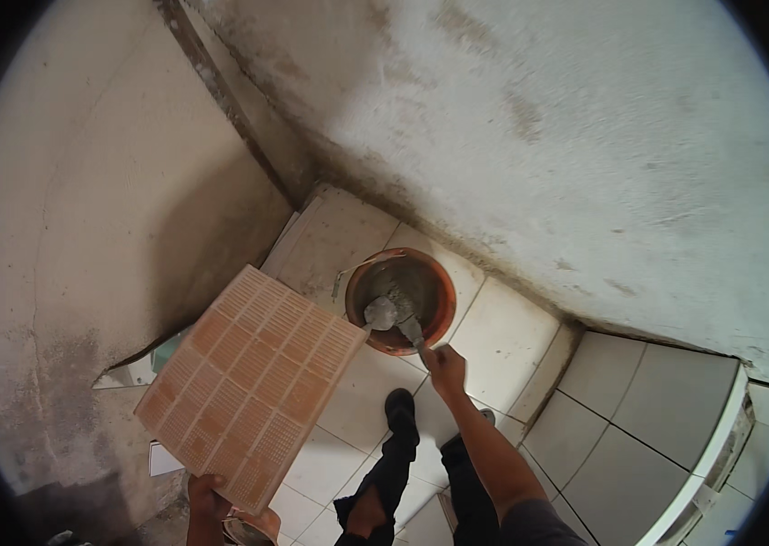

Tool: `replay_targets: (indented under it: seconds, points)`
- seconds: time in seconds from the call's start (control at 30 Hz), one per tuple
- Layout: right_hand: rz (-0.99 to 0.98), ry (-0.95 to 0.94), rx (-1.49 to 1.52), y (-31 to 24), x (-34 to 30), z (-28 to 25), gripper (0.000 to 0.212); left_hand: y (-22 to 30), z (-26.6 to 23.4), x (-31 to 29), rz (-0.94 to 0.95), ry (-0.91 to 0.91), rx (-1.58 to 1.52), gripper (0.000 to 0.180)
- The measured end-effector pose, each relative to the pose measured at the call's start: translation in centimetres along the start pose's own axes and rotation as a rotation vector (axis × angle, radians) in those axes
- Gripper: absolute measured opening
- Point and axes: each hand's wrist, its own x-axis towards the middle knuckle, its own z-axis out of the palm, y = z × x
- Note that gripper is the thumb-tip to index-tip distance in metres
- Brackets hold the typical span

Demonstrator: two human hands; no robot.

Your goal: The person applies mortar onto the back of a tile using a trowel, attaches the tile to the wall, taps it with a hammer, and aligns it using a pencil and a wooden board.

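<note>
My left hand (207,496) grips the lower edge of a large ceramic tile (252,387), held tilted at the left. The tile's reddish, ridged back faces up. My right hand (445,371) is closed round the handle of a trowel (412,331), which reaches into a round orange-rimmed bucket (449,296). Wet grey mortar (381,314) shows inside the bucket, in a lump beside the trowel blade. The tile's right corner comes close to the bucket's rim; I cannot tell if they touch.
White tiles cover the floor (503,341). A raised tiled ledge (621,400) stands at the right. Stained walls (548,155) meet in the far corner. Cut tile pieces (134,371) lean at the left. Another orange container (257,526) sits near the bottom, partly hidden. My feet stand below the bucket.
</note>
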Motion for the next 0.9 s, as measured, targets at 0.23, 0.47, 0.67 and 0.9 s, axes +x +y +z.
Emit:
replay_targets:
  seconds: [0.23, 0.47, 0.67, 0.9]
  points:
    - [-0.411, -0.316, -0.306, -4.8, 9.9, 19.0, 0.039, -2.2, -3.2, 1.9, 0.106, 0.094, -0.112, 0.069]
    - [0.039, -0.676, -0.145, -5.5, 13.7, 25.0, 0.053, -4.7, -11.5, -0.2, -0.021, 0.425, 0.046, 0.057]
    - [-0.175, -0.308, 0.341, -5.6, 11.1, 17.7, 0.028, -4.3, -10.9, 0.6, -0.060, 0.393, -0.139, 0.040]
    - [0.378, -0.128, 0.456, -8.2, 5.9, 5.8, 0.028, 0.3, -10.4, 0.3, -0.107, 0.062, -0.107, 0.022]
